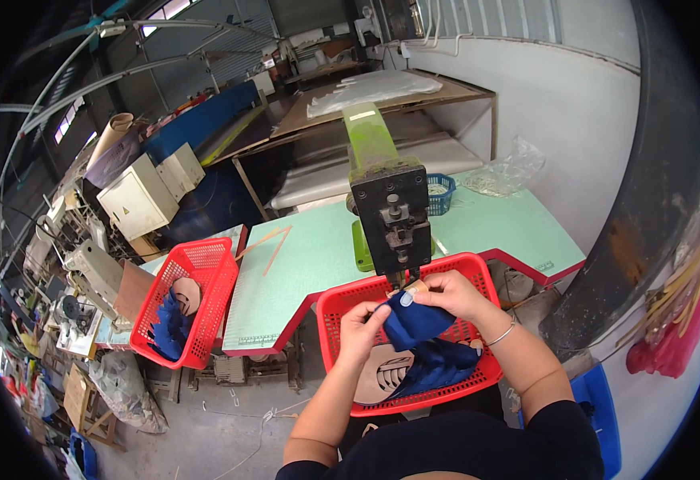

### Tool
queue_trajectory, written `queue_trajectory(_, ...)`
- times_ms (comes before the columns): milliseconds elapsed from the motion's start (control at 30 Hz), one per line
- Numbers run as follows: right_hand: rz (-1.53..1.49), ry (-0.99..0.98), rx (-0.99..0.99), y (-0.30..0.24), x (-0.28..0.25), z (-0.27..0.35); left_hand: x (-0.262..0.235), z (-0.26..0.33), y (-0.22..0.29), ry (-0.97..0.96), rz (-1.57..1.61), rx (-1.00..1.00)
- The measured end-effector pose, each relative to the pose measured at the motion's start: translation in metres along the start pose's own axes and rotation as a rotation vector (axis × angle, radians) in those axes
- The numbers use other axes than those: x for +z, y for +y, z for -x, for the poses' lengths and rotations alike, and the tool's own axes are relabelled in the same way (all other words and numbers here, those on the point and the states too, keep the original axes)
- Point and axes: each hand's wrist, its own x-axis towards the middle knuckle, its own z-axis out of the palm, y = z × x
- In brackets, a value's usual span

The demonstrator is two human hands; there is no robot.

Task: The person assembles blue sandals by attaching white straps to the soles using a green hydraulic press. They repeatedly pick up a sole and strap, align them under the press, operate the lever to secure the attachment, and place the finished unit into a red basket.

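Blue cloth (416, 326) is pinched in my left hand (363, 328) and right hand (454, 296); I'm likely positioning it at the machine (390, 210), careful alignment next.

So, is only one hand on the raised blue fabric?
No, the left hand and right hand both hold the blue fabric near the green machine.

A workshop is surrounding the worktop (318, 248): a green machine (386, 192) is standing there, sheeting (374, 88) is lying behind, and a white cabinet (138, 198) is standing left.
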Motion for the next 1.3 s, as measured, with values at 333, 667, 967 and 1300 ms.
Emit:
queue_trajectory(333, 0.377, -0.138, -0.136, -0.033, -0.019, -0.017, 0.014, 0.013, -0.019, 0.072, 0.069, 0.0)
queue_trajectory(667, -0.02, 0.098, -0.031, -0.01, 0.025, 0.004, -0.017, -0.014, 0.023, 0.06, -0.211, 0.045)
queue_trajectory(967, -0.009, 0.271, -0.062, 0.0, 0.049, 0.007, -0.036, 0.001, 0.013, 0.077, -0.189, 0.047)
queue_trajectory(1300, 0.496, -0.053, -0.32, 0.007, 0.026, 0.012, -0.018, 0.008, 0.012, -0.253, -0.416, -0.15)
